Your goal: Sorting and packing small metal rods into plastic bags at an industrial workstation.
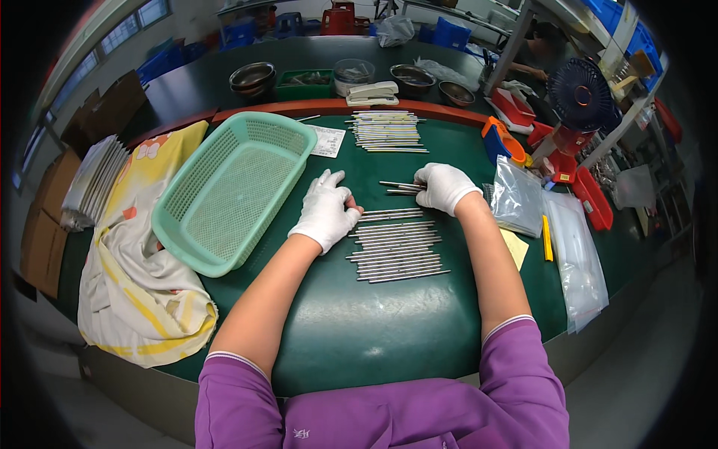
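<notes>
Metal rods [396,247] in a row on green table [359,329], right hand [445,187] pinching a few rods at their ends, left hand [327,212] flat with fingers loosely spread beside the row, clear bags [517,196] right, white label [327,141] behind, green basket [232,191] left.

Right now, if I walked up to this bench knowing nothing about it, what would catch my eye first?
Probably the two white-gloved hands at the centre of the dark green table: the left hand and right hand rest on thin metal rods laid in a neat row. Just left of them sits a big empty mint-green basket, with a yellow and white cloth spilling over the table's left edge.
</notes>
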The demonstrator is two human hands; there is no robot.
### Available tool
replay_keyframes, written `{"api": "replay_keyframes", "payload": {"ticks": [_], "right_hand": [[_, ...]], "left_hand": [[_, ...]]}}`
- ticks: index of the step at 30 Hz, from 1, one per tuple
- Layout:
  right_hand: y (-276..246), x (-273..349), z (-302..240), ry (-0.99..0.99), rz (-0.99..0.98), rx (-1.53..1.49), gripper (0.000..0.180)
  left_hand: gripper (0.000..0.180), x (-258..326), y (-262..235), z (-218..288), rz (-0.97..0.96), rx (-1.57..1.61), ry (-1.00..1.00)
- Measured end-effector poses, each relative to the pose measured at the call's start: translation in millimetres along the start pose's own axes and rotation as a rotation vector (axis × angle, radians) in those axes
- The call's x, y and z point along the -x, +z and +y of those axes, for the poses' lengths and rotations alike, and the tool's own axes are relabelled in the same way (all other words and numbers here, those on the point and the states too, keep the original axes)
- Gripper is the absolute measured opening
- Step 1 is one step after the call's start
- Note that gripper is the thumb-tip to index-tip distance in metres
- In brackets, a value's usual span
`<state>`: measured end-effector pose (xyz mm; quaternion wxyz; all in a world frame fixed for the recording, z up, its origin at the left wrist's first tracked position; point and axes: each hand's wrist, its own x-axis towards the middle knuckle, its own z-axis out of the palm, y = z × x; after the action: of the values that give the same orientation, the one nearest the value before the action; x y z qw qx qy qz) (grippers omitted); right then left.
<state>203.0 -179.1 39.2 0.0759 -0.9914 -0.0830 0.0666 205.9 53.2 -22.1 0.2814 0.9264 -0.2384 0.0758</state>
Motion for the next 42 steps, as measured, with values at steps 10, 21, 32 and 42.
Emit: {"api": "replay_keyframes", "payload": {"ticks": [10,21,32,42], "right_hand": [[12.0,-14.6,39.7,0.068,0.289,-0.383,0.019],[13.7,-7.3,7.0,-0.071,-0.055,-0.365,0.023],[-9.8,-1.7,31.2,-0.038,0.218,-0.546,0.031],[-4.1,-12.0,36.3,-0.109,0.713,-0.946,0.016]], "left_hand": [[0.023,1.0,0.5,3.0,0.027,0.001,0.102],[0.021,0.5,3.3,-3.6,0.072,0.015,0.139],[0.025,0.3,2.4,2.7,0.086,0.039,0.033],[0.028,-3.6,-11.8,-22.3,-0.120,0.191,0.079]]}}
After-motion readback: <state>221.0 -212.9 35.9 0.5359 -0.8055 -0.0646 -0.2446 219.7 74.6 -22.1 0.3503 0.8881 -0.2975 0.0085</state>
